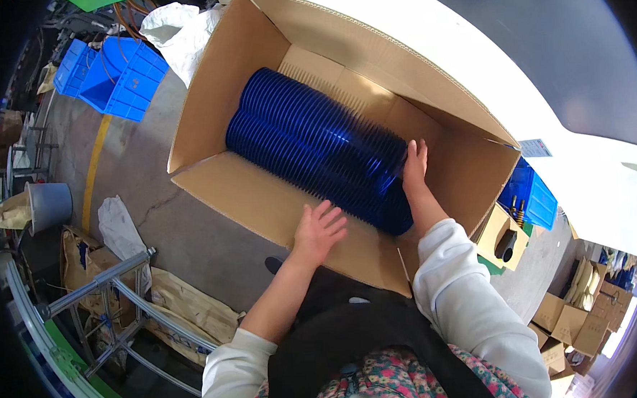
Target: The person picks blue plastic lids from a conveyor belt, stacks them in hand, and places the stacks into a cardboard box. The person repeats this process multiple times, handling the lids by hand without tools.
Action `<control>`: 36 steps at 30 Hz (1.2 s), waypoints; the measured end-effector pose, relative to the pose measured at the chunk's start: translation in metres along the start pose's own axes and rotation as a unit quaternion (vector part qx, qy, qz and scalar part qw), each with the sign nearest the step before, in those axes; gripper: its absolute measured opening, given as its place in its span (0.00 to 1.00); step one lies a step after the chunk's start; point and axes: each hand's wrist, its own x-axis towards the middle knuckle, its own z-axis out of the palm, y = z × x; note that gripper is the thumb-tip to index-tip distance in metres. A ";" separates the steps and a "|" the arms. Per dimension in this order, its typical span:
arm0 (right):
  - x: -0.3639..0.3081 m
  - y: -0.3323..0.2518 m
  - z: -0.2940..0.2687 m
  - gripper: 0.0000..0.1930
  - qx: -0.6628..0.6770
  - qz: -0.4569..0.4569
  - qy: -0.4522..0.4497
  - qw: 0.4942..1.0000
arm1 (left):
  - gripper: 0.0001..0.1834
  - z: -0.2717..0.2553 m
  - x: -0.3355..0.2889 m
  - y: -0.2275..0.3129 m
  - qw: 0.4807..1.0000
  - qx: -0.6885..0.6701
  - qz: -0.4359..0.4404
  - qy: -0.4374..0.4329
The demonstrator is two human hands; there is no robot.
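A large open cardboard box (220,186) stands in front of me with its flaps spread. Inside lies a long nested stack of glossy, dark blue translucent plastic pieces (308,145), their many thin rims showing as ridges. My right hand (415,166) rests at the right end of the stack, fingers stretched along it, with the palm side partly hidden. Over the near flap is my left hand (320,233), its fingers spread and nothing in it, apart from the stack.
Blue plastic crates (128,79) stand on the floor at the far left. A grey bucket (49,204) and a metal tube frame (114,282) are at the left. Behind the box is a white machine surface (469,54). Another blue crate (538,195) sits at the right, with cardboard boxes (570,323) beyond.
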 end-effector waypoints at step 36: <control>-0.379 -0.175 0.180 0.28 0.133 -0.403 -0.442 0.790 | 0.29 -0.179 -0.473 0.048 0.744 -0.064 0.634 0.200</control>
